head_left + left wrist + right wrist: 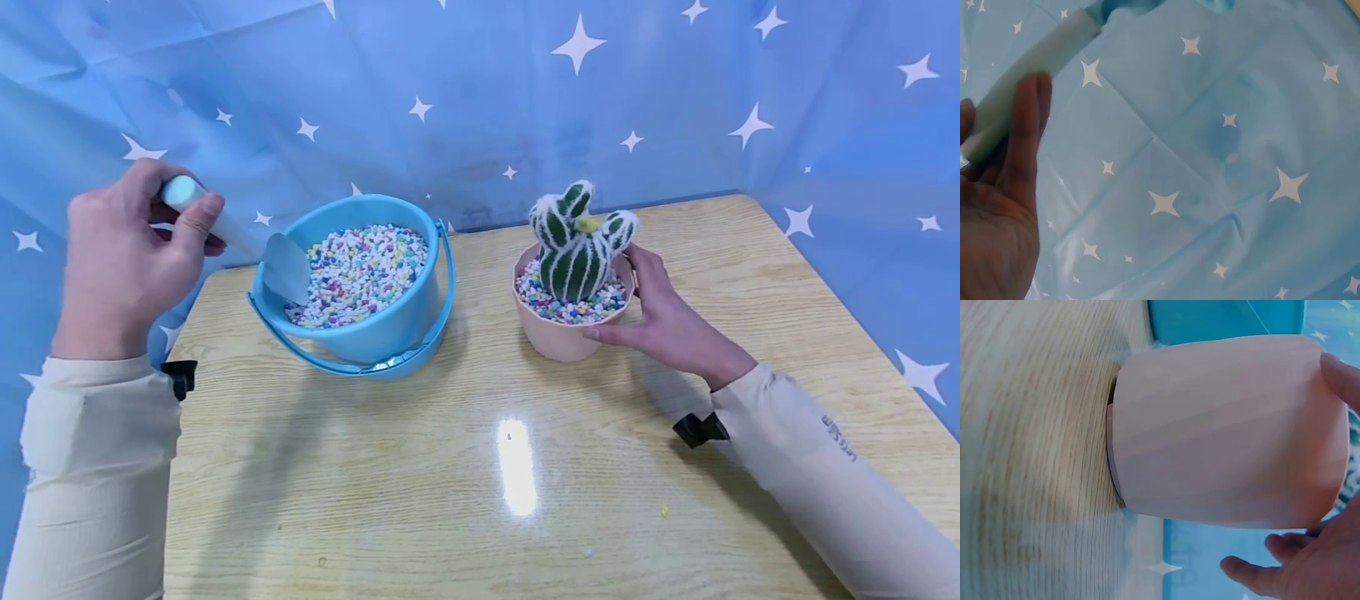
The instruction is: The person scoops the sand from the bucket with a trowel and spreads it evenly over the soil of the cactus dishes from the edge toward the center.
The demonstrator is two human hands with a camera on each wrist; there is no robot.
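My left hand (127, 250) grips the pale green handle of a small trowel (287, 268) at the left. Its light blue blade overlaps the left rim of a blue bucket (420, 321), which holds small multicoloured pebbles (367, 271). In the left wrist view, fingers wrap the trowel handle (1041, 69). On the right, my right hand (671, 325) holds a pink flowerpot (558, 340) by its rim, thumb in front and fingers behind. A green cactus (573, 267) with white fuzz stands upright in it, ringed by pebbles. The right wrist view shows the pot's side (1229, 431) close up.
The bucket's handle (307, 357) hangs down around its front. Both containers stand towards the back of a light wooden table (420, 500). A blue star-patterned cloth (480, 108) hangs behind. A small yellow bit (664, 510) lies near the front right.
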